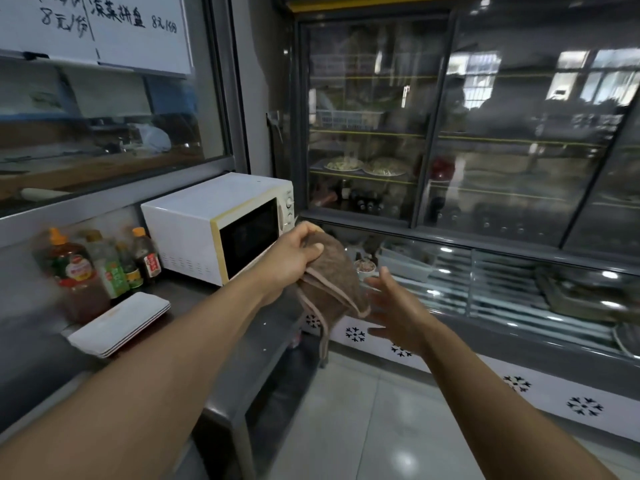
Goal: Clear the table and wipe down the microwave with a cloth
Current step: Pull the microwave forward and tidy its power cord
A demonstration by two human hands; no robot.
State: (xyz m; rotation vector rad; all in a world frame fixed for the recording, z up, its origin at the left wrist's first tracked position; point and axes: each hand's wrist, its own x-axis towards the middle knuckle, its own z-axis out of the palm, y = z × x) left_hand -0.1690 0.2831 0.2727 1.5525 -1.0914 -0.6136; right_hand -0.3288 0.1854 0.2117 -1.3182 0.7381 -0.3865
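A white microwave (207, 216) with a dark door stands shut at the far end of the grey metal table (249, 341). My left hand (294, 254) grips a brown cloth (336, 278) in the air, just in front of the microwave's right corner. The cloth hangs down in folds with a loose hem strip dangling. My right hand (394, 306) is beside the cloth's lower edge, fingers spread and straight, holding nothing.
Several sauce and oil bottles (93, 268) stand left of the microwave against the wall. A stack of white rectangular plates (121, 323) lies in front of them. A glass-door fridge (450, 133) and a display counter (519, 289) fill the right; tiled floor lies below.
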